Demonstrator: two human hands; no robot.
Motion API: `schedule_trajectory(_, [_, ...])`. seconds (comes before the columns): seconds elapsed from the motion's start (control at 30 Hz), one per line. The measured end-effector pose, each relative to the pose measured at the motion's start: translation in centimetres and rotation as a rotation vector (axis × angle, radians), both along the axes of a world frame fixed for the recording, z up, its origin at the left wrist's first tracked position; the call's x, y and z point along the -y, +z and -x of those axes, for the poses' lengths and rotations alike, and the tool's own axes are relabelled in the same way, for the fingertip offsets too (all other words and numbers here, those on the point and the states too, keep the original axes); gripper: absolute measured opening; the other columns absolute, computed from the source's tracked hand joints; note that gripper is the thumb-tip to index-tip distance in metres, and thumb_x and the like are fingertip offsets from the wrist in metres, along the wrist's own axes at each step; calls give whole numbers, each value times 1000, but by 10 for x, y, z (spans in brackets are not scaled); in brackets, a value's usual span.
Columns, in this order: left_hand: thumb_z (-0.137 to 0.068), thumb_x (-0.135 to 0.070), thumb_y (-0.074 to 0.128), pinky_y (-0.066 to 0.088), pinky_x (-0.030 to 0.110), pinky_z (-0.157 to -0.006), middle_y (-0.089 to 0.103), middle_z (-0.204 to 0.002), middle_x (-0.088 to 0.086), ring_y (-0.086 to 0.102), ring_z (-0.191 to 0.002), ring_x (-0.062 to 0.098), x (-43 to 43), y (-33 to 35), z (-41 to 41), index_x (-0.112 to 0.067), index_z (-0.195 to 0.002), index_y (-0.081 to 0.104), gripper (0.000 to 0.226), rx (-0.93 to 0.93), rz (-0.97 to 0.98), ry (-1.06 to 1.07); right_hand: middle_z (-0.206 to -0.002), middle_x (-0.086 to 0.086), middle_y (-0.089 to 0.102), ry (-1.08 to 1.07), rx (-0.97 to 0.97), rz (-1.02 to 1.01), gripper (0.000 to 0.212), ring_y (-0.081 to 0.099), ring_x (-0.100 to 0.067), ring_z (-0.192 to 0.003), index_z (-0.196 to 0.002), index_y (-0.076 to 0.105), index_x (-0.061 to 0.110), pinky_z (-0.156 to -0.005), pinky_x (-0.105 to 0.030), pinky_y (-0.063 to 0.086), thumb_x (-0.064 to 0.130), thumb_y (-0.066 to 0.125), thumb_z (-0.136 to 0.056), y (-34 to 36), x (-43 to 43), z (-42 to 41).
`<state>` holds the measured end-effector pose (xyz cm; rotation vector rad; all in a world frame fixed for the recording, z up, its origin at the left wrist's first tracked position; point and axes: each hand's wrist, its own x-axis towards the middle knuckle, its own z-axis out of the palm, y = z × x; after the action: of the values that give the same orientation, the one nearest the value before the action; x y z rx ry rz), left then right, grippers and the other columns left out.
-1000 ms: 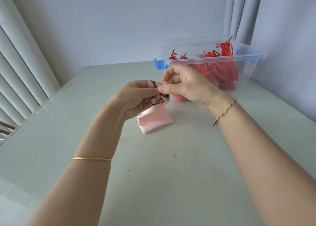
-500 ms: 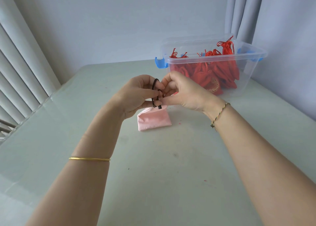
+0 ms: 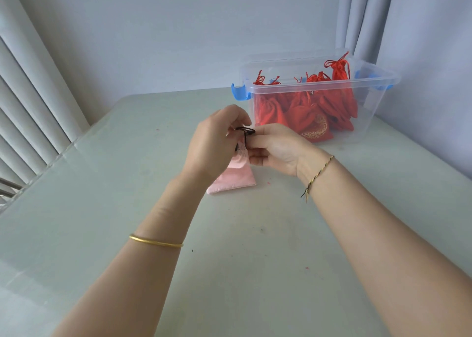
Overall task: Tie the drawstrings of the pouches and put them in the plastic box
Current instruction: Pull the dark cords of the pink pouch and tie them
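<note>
A pink pouch (image 3: 236, 179) is held just above the centre of the pale green table (image 3: 255, 273), its lower edge resting on the tabletop and its gathered neck raised between the two hands. The left hand (image 3: 214, 142) is seen from the back, at nine o'clock of the pouch's neck, with its fingers curled over and closed round the gathered fabric; the fingertips themselves are hidden. The right hand (image 3: 277, 150) is met at three o'clock of the neck, thumb and fingers closed in a pinch on the black drawstring (image 3: 245, 130), a loop of which is shown arching from one hand to the other. Whether a knot has been formed cannot be told. A gold bangle (image 3: 155, 241) is worn on the left forearm and a braided bracelet (image 3: 318, 174) on the right wrist. At two o'clock of the hands, well apart from them, a clear plastic box (image 3: 373, 107) with blue latches (image 3: 240, 92) is set open near the table's far right edge. Red pouches (image 3: 301, 112) with tied red cords are piled inside it, one at the front bearing a gold pattern. A grey curtain (image 3: 362, 17) is hung at twelve o'clock of the box, and vertical blinds (image 3: 28, 102) are seen at nine o'clock of the scene.
</note>
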<state>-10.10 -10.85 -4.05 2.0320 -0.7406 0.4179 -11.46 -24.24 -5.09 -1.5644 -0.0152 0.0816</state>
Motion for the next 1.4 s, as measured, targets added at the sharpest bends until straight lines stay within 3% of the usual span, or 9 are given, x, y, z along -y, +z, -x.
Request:
schedule_trajectory(0.23, [-80, 1, 57, 45, 19, -76, 63, -88, -4, 58, -88, 13, -1, -2, -1, -20, -96, 63, 26, 53, 29, 12, -58, 3, 63, 18, -96, -251, 23, 52, -13, -65, -74, 58, 14, -64, -23, 39, -1, 50, -89, -2, 1, 0])
schedule_trajectory(0.37, [-80, 0, 58, 49, 31, -80, 66, -85, -6, 59, -90, 14, -1, -4, -3, -25, -97, 62, 30, 34, 81, -8, -64, 3, 67, 50, -94, -329, 17, 53, -14, -72, -84, 64, 15, -68, -22, 36, 3, 52, -89, -3, 3, 1])
schedule_trajectory(0.47, [-79, 1, 61, 46, 19, -77, 62, -83, -8, 57, -83, 5, -3, -3, -5, -24, -95, 62, 30, -4, 114, -49, -62, 4, 67, 50, -111, -353, 18, 53, -12, -70, -82, 61, 14, -69, -23, 37, 3, 50, -90, -3, 5, 2])
schedule_trajectory(0.57, [-78, 2, 63, 42, 9, -70, 59, -83, -11, 53, -75, -5, -3, -1, -7, -23, -89, 63, 27, -26, 116, -56, -60, 5, 65, 40, -89, -305, 18, 54, -7, -59, -79, 60, 15, -63, -21, 38, 3, 51, -90, -4, 5, 2])
schedule_trajectory(0.7, [-79, -3, 66, 45, 10, -64, 53, -86, -9, 55, -67, -7, -3, 0, -8, -15, -82, 67, 12, -66, 106, -42, -73, -3, 62, 22, -52, -238, 14, 53, -9, -61, -82, 61, 14, -55, -16, 43, 3, 54, -88, -2, 7, 1])
schedule_trajectory(0.83, [-79, 2, 66, 50, 17, -56, 61, -83, 6, 56, -49, 0, -5, 5, -9, -8, -75, 66, 11, -235, 163, -57, -60, 5, 63, -52, 44, -68, 14, 55, -6, -52, -80, 61, 14, -53, -15, 46, 3, 55, -88, 5, 7, 4])
schedule_trajectory(0.93, [-80, 1, 66, 51, 24, -63, 67, -72, 5, 57, -52, 8, -9, 8, -9, -12, -72, 64, 15, -357, 189, -78, -67, 0, 60, -157, 145, 114, 11, 53, -9, -47, -84, 57, 10, -50, -19, 45, 4, 48, -88, 10, 2, 6])
schedule_trajectory(1.07, [-82, -1, 66, 52, 28, -70, 66, -77, 9, 57, -60, 14, -10, 10, -7, -11, -73, 63, 14, -409, 170, -101, -66, 1, 53, -284, 259, 253, 18, 51, -9, -39, -73, 48, 13, -46, -24, 38, 3, 41, -86, 10, -4, 6])
schedule_trajectory(1.4, [-82, 1, 64, 54, 37, -76, 67, -82, 12, 61, -72, 23, -6, 10, -8, -10, -75, 63, 13, -380, 207, -79, -64, -8, 45, -182, 36, -233, 20, 36, -10, -36, -71, 46, 6, -42, -20, 26, -1, 33, -85, 14, -3, 3])
